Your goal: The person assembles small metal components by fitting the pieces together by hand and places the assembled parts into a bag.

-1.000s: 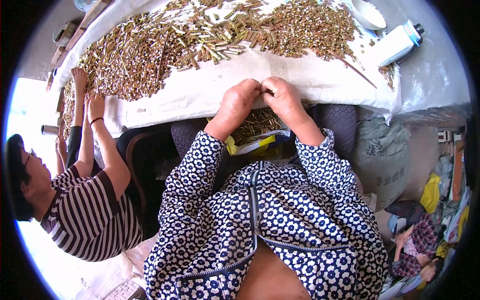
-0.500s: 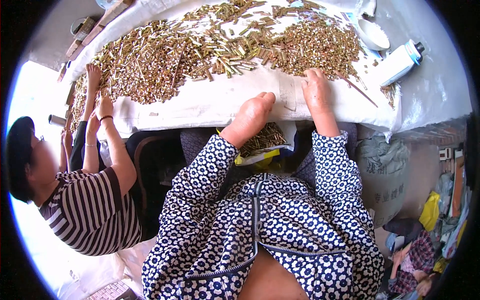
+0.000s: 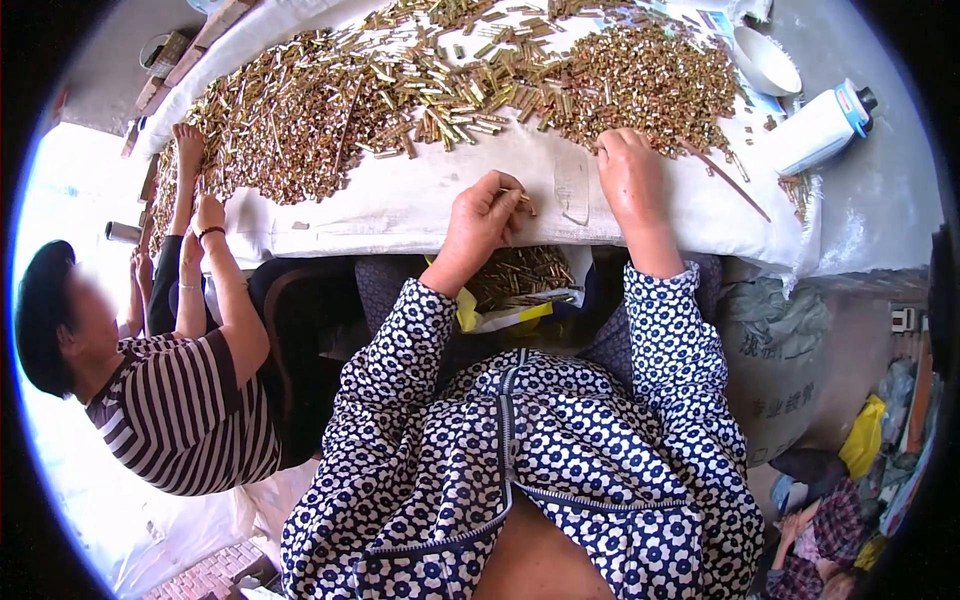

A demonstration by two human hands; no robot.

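My left hand [image 3: 482,218] is over the near edge of the white cloth-covered table, thumb and fingers pinched on a small brass-coloured tube [image 3: 527,203]. My right hand [image 3: 632,182] rests at the near edge of a heap of small brass-coloured pieces [image 3: 640,85]. Its fingers curl down, and whatever they hold is hidden. Longer brass-coloured tubes [image 3: 455,110] lie loosely in the middle, between this heap and a larger heap [image 3: 285,125] on the left. Below the table edge, a bag with a yellow and white rim [image 3: 515,320] holds many brass-coloured tubes [image 3: 525,275].
A thin brown stick [image 3: 725,178] lies right of my right hand. Beyond it are a white bowl [image 3: 766,62] and a white bottle with a blue end [image 3: 822,128]. A co-worker in a striped shirt [image 3: 190,410] reaches onto the table at left. A large sack [image 3: 775,370] stands at right.
My left hand has drawn slightly left and turned, so the small tube in its fingertips now shows. My right hand stays by the heap, its fingers curled more. The view has shifted a little.
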